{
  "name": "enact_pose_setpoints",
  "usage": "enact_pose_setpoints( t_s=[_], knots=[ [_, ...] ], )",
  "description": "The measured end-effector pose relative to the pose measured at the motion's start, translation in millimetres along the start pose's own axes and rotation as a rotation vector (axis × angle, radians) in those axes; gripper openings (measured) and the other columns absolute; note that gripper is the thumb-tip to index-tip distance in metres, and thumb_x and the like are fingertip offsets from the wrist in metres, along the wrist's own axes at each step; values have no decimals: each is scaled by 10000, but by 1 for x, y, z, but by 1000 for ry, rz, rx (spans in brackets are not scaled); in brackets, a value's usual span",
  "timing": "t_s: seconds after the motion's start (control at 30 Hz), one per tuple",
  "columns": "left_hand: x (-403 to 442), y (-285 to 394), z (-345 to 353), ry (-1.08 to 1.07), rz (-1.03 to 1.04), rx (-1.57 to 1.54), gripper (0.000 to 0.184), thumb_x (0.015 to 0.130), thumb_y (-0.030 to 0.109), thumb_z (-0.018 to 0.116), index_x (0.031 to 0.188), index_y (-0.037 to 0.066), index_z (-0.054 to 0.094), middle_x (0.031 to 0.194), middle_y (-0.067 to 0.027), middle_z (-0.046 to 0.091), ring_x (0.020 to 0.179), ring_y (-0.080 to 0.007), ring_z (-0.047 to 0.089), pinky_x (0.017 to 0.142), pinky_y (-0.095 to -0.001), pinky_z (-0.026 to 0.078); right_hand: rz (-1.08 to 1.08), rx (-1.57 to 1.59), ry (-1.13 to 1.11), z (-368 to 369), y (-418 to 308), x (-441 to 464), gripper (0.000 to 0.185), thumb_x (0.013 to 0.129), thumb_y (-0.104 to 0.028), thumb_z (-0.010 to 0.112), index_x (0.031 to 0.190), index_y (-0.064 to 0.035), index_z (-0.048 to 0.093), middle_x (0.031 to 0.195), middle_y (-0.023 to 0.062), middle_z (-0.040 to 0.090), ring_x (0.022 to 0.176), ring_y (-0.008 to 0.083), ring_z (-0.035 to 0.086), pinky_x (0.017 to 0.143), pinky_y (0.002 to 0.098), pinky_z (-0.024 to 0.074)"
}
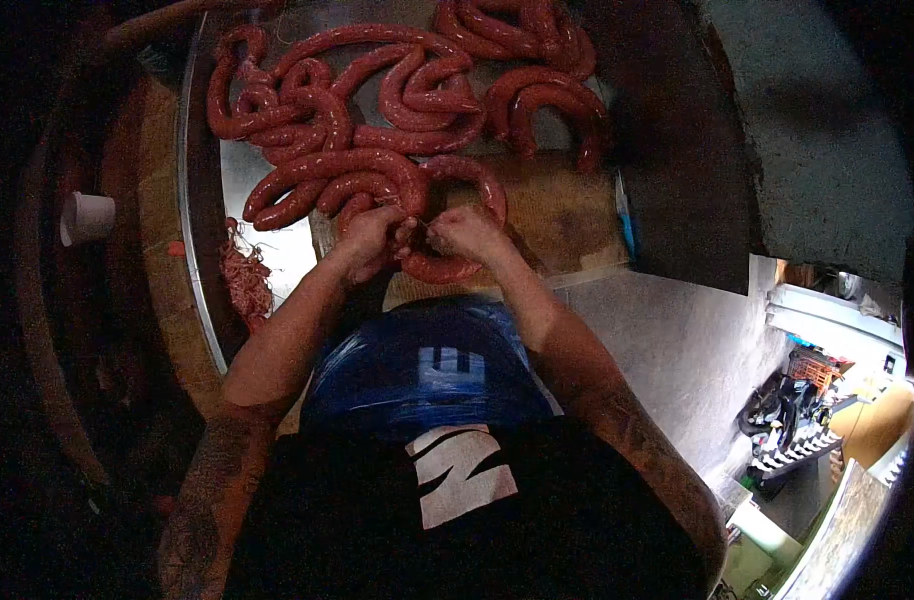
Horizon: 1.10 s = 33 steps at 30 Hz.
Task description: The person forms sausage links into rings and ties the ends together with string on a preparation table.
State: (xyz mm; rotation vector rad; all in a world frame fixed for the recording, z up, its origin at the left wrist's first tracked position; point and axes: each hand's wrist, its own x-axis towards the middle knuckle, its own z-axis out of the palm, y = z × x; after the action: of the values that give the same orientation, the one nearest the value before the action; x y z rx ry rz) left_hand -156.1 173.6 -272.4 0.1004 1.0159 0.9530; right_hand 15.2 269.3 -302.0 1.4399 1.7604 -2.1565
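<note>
Long red raw sausages [327,165] lie in coils on the work surface in front of me. My left hand [372,243] is closed round the end of one sausage [409,190], at the near edge of the pile. Right beside it, my right hand [464,235] is closed in a pinch, its fingertips close to the left ones. Something thin and light shows between the hands, too small to name. A curved sausage length [439,268] passes just below them. What the right fingers hold is hidden.
A tangle of thin reddish strands [247,280] lies left of my hands. A wooden board [567,215] is under the right side, with a blue-handled tool [625,225] at its edge. A white cup [87,218] stands far left. Cluttered shelving [797,400] is at lower right.
</note>
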Motion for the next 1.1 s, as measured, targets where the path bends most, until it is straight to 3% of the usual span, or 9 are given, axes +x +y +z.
enact_pose_setpoints(
  t_s=[0.07,0.2,0.27,0.37,0.7,0.77,0.9,1.0,1.1],
  knots=[
    [1,-1,7,166,28,18,203,954,245,432,940,90,563,741,15,523,664,-110,475,625,-280,408,-150,-676,-9,-3,-5,-8,183,874,-147,529,900,-17,655,825,67,655,694,151,591,624,294,475],
    [9,-4,-1,109,41,101,189,951,250,439,954,108,564,764,20,531,687,-110,484,632,-281,407,-451,-854,243,2,-8,-14,173,882,-159,534,936,-33,640,793,70,636,686,151,583,605,299,479],
    [7,-2,-2,64,-1,105,184,950,252,445,949,116,570,776,27,547,696,-104,493,647,-284,416,-139,-133,-65,6,-12,-14,156,881,-179,569,971,-65,624,768,38,612,684,135,575,584,289,477],
    [-2,5,6,116,-38,83,205,952,257,437,932,107,576,751,32,536,683,-102,492,648,-276,425,-86,119,-230,2,-26,-21,159,869,-192,607,986,-84,611,747,5,592,656,113,557,564,262,460],
    [5,0,-7,39,2,32,191,936,217,459,922,67,576,728,3,522,664,-130,495,638,-266,433,-51,-94,-45,4,-13,-12,142,856,-210,650,907,-77,653,912,6,623,785,118,582,664,263,476],
    [9,-2,-10,-118,128,11,175,930,190,465,939,57,578,766,-30,546,691,-140,508,647,-268,430,-551,-137,88,-3,-8,-11,120,875,-166,614,897,-58,660,1009,56,623,889,150,582,774,287,467],
    [-2,3,11,107,213,360,153,923,159,471,946,58,585,813,-45,568,722,-136,518,658,-261,422,-558,701,-29,1,-42,-48,127,899,-118,560,897,-15,634,1036,92,608,1012,202,559,903,328,423],
    [3,4,5,59,255,584,140,919,139,476,945,57,587,834,-38,575,734,-128,518,659,-250,418,-276,546,-19,-51,-29,-38,205,913,-221,550,965,-33,613,974,75,632,985,210,580,903,350,426],
    [2,5,-3,56,202,395,144,923,163,491,930,54,585,811,-28,571,725,-123,508,641,-243,407,-797,1143,-451,-109,-13,-38,205,898,-211,571,1003,-37,595,1032,67,605,1012,242,564,889,360,439]
  ],
)
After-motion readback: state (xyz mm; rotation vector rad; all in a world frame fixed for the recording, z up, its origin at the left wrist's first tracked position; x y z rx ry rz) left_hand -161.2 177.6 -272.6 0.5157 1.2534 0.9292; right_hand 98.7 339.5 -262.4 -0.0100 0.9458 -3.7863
